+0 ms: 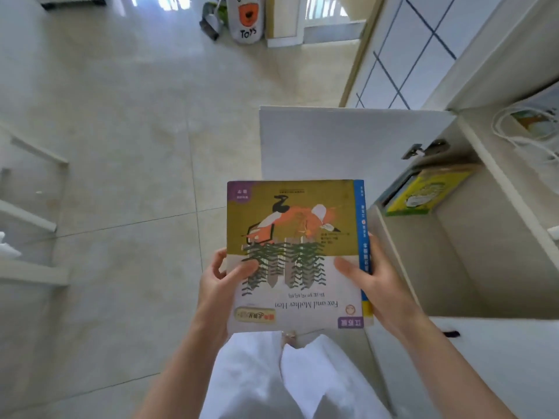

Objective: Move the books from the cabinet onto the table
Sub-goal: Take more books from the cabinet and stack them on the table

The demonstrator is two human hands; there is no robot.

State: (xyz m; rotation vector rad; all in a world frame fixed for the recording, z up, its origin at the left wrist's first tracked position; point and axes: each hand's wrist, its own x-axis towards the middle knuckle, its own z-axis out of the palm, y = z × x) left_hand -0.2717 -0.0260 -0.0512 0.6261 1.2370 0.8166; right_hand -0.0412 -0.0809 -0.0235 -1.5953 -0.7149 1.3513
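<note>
I hold a stack of books (292,234) flat in front of me, above the floor. Its top cover is olive and white with an orange fox, and a blue spine shows along the right side. My left hand (222,285) grips the stack's left near edge, thumb on the cover. My right hand (373,282) grips the right near edge over the blue spine. To the right stands the white cabinet (490,237), open. A yellow-green book (423,193) lies inside it on a shelf. No table surface is clearly in view.
The open cabinet door (341,140) stands just beyond the stack. White cables (526,128) lie on the cabinet's upper shelf. White furniture rails (33,207) sit at the left. A toy bag (245,18) and a dustpan (211,21) stand far off on the tiled floor.
</note>
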